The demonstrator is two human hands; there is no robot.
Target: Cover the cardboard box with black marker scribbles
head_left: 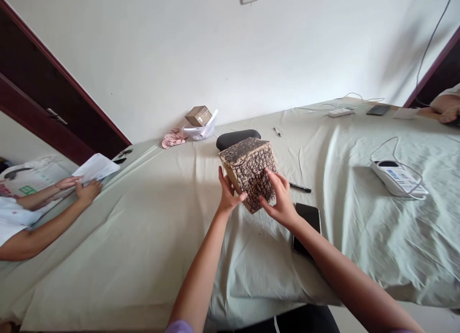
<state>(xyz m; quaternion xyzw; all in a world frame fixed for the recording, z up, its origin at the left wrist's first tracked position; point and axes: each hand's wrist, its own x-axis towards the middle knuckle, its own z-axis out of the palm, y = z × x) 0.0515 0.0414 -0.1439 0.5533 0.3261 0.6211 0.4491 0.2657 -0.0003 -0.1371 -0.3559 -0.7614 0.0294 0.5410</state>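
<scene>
A brown cardboard box (253,172), covered with black looping scribbles on the faces I see, is held tilted above the cloth-covered table. My left hand (229,194) grips its left side, thumb on the front face. On the right, my right hand (280,199) holds the front face and right edge with bent fingers. Just beyond the box lies a dark oval case (237,138), partly covered by it. A black pen (300,187) rests right of my right hand. Below that is a dark phone (306,223), partly hidden under my right forearm.
Against the wall, a small taped box (199,116) sits on a clear plastic container (201,132) beside a pink cloth (174,138). A white power strip (398,178) with a cable lies right. Another person's hands (88,190) hold white paper (96,167) at left; another arm (447,105) shows far right.
</scene>
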